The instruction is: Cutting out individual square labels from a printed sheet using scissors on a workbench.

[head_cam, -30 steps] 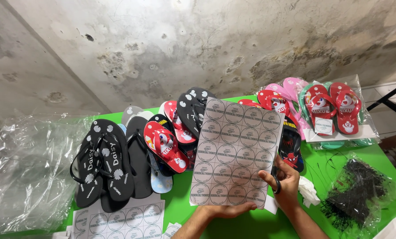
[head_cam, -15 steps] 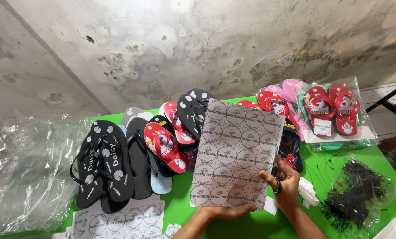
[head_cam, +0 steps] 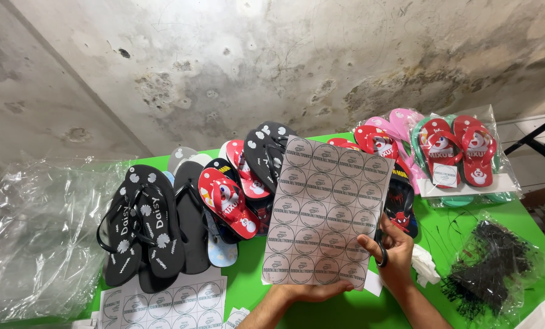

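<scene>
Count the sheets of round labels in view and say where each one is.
2. One sheet of round labels is held up by the left hand and right hand. A second sheet lies on the green table, bottom left, partly cropped. More may be hidden.

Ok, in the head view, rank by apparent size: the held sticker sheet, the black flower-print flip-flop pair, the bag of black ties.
1. Sticker sheet, though it is held nearer the camera.
2. and 3. Black flip-flop pair and bag of black ties look alike; no ranking.
</scene>
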